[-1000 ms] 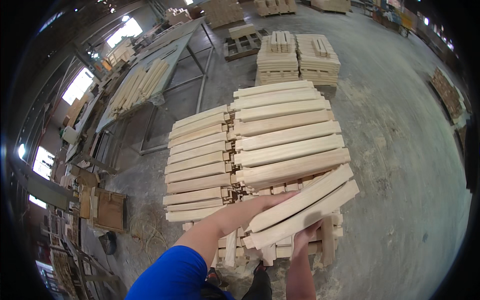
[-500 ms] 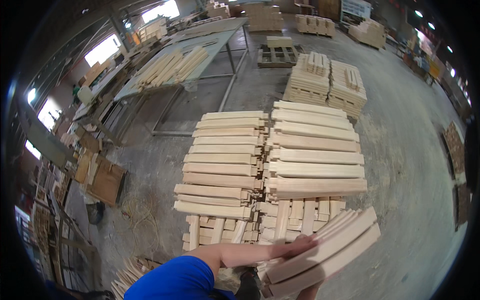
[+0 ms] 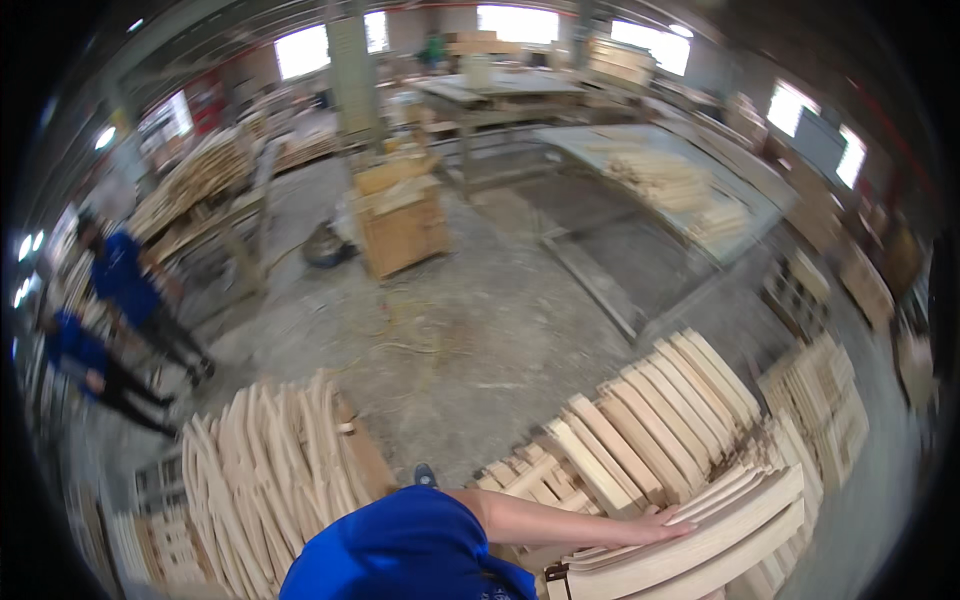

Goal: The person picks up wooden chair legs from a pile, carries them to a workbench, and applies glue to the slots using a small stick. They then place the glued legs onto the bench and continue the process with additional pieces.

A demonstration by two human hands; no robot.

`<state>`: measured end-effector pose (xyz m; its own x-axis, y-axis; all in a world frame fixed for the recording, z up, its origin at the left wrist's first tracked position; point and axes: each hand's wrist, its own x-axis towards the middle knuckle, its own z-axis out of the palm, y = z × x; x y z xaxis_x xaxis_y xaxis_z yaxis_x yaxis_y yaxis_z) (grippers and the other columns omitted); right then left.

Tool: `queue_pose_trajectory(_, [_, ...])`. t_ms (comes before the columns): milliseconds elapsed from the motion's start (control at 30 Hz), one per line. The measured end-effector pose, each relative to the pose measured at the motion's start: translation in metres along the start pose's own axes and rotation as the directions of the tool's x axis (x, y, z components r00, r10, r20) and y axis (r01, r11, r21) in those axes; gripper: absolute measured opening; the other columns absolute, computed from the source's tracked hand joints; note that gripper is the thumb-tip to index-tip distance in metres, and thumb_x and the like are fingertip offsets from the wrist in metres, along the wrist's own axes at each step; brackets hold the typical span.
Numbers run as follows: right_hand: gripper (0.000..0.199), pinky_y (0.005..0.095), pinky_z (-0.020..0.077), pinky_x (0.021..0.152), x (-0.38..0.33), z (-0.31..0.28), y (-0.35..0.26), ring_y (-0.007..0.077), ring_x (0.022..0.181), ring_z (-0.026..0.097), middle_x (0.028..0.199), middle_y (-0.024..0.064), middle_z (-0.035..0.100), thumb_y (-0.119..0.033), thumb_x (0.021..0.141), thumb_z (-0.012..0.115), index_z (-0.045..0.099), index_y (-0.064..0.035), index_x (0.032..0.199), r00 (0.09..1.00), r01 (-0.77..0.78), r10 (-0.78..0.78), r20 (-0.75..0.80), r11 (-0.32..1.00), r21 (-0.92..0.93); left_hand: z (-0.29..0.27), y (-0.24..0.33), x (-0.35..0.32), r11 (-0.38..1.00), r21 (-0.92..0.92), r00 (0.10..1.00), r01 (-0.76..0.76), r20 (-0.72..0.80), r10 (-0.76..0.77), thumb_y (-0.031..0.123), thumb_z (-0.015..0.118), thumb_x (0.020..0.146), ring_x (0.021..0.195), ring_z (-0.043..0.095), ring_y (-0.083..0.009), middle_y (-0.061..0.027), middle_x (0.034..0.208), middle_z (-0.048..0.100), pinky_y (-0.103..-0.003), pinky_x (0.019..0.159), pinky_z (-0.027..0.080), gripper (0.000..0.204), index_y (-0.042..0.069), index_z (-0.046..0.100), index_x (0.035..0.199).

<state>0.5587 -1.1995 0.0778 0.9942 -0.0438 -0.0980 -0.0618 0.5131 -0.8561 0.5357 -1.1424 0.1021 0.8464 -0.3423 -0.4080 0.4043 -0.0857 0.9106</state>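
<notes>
A bundle of curved, pale wooden slats [image 3: 690, 555] lies across the lower right, in front of a stack. My left hand [image 3: 655, 527] is laid over the top of the bundle, fingers stretched along the slats and holding them. A small patch of skin at the bottom edge, under the bundle, looks like my right hand [image 3: 712, 595]; its fingers are almost wholly hidden. Just beyond the bundle is a stack of similar wooden slats [image 3: 640, 420], set in neat rows.
A pile of curved wooden pieces [image 3: 265, 470] stands at lower left. Two people in blue shirts, one a standing person [image 3: 125, 270], are at far left. A wooden box [image 3: 405, 225], a metal-framed table [image 3: 690, 170] and a green pillar [image 3: 352, 80] stand farther off. My shoe [image 3: 426, 475] shows.
My view has swung to the left, so the slat stack now sits at the right. The bundle has stayed with my hands. The left-hand pile and two people have come into view.
</notes>
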Motion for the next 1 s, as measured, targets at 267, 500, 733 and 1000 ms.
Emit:
queue_pose_trajectory(267, [0.066,0.0407,0.0371,0.102,-0.046,0.284,0.105,0.0261,0.119,0.045,0.13,0.0134,0.047,-0.057,0.093,0.031,0.036,-0.0076,0.137,0.899,-0.091,0.122,0.42,0.992,-0.092,-0.254,-0.051,-0.155,0.99,-0.042,0.861,-0.131,-0.5,0.093,0.082,0.028,0.077,0.141,0.002,-0.0379,-0.026,0.151,0.006,-0.047,0.114,0.012,0.111,-0.002,0.006,0.146])
queue_pose_trajectory(500, [0.065,0.0411,0.0386,0.1,-0.118,0.426,0.181,0.0264,0.117,0.047,0.128,0.0131,0.049,-0.056,0.093,0.032,0.039,-0.0075,0.135,0.718,-0.261,0.289,0.633,0.955,-0.141,-0.388,-0.093,-0.333,0.942,-0.197,0.476,-0.273,-0.878,-0.046,0.076,0.029,0.082,0.142,0.005,-0.034,-0.025,0.151,0.01,-0.044,0.115,0.009,0.104,-0.006,0.014,0.144])
queue_pose_trajectory(733, [0.067,0.0409,0.0387,0.1,-0.167,0.533,0.245,0.0278,0.118,0.048,0.13,0.0124,0.05,-0.058,0.092,0.032,0.04,-0.007,0.135,0.385,-0.364,0.365,0.848,0.904,-0.224,-0.462,-0.117,-0.435,0.918,-0.098,0.149,-0.385,-0.988,-0.042,0.071,0.031,0.084,0.14,0.016,-0.0358,-0.0264,0.149,0.02,-0.04,0.114,0.015,0.1,-0.009,0.017,0.142])
queue_pose_trajectory(1000, [0.075,0.0403,0.0338,0.104,-0.194,0.668,0.318,0.0285,0.126,0.042,0.139,0.013,0.042,-0.064,0.092,0.027,0.036,-0.007,0.14,0.056,-0.373,0.58,0.813,0.767,-0.522,-0.613,-0.211,-0.459,0.695,-0.129,0.094,-0.707,-0.992,-0.088,0.069,0.031,0.085,0.142,0.013,-0.0301,-0.0227,0.151,0.018,-0.038,0.114,0.012,0.096,-0.007,0.017,0.143])
